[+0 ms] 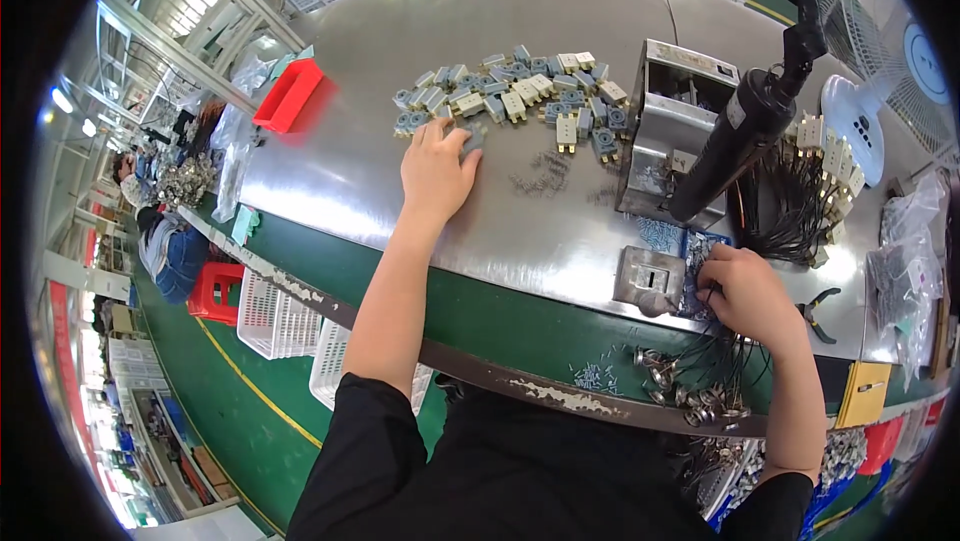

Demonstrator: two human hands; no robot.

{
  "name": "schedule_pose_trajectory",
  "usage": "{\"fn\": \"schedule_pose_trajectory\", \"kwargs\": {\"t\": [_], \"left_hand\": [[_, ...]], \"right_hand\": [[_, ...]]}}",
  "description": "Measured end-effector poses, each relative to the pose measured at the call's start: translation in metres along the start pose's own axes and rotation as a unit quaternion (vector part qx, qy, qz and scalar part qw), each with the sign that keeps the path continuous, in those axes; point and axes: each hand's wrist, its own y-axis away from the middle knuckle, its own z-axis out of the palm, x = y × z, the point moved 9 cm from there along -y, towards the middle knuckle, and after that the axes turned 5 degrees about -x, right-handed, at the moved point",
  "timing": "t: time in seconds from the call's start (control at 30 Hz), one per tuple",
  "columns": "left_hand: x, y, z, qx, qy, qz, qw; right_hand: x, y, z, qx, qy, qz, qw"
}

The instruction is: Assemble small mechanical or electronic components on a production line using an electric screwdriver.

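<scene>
My left hand (437, 166) is at the left end of a loose pile of grey and cream plug housings (520, 96). Its thumb and forefinger are closed around a grey plug housing (473, 135), which looks smeared. At the bench's near right, my right hand (748, 291) has its fingers curled down over a blue tray (692, 246) of small metal parts. Whatever those fingertips pinch is hidden. Just left of that hand sits a square metal fixture (640, 276) with a slot and a rounded knob.
A metal machine box (682, 121) and a black cylindrical tool (738, 136) on an arm stand right. Beyond are black cables (785, 211) with cream plugs, a fan (858, 121) and pliers (822, 316). Loose screws (597, 375) lie near the front edge; a red bin (288, 96) sits left.
</scene>
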Motion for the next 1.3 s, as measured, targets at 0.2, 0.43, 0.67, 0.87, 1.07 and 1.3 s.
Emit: {"fn": "schedule_pose_trajectory", "kwargs": {"t": [0.2, 0.43, 0.67, 0.87, 1.07, 1.3], "left_hand": [[0.000, 0.035, 0.001, -0.160, 0.337, -0.107, 0.922], [0.098, 0.056, -0.097, -0.110, 0.473, 0.118, 0.866], [0.134, 0.054, -0.107, -0.101, 0.468, 0.205, 0.853], [0.160, 0.059, -0.037, -0.204, 0.431, 0.122, 0.871], [0.222, 0.064, -0.004, -0.199, 0.442, 0.256, 0.836], [0.221, 0.054, 0.010, -0.312, 0.432, 0.128, 0.836]], "right_hand": [[-0.005, 0.004, -0.004, -0.013, -0.040, -0.025, 0.999], [-0.003, 0.004, 0.008, -0.050, -0.031, -0.041, 0.997], [-0.006, 0.005, 0.007, -0.027, -0.032, -0.029, 0.999], [-0.007, 0.006, 0.010, -0.049, -0.052, -0.050, 0.996], [-0.002, 0.013, -0.011, 0.056, -0.103, -0.065, 0.991], [0.006, 0.031, -0.043, 0.188, -0.171, -0.073, 0.964]]}}
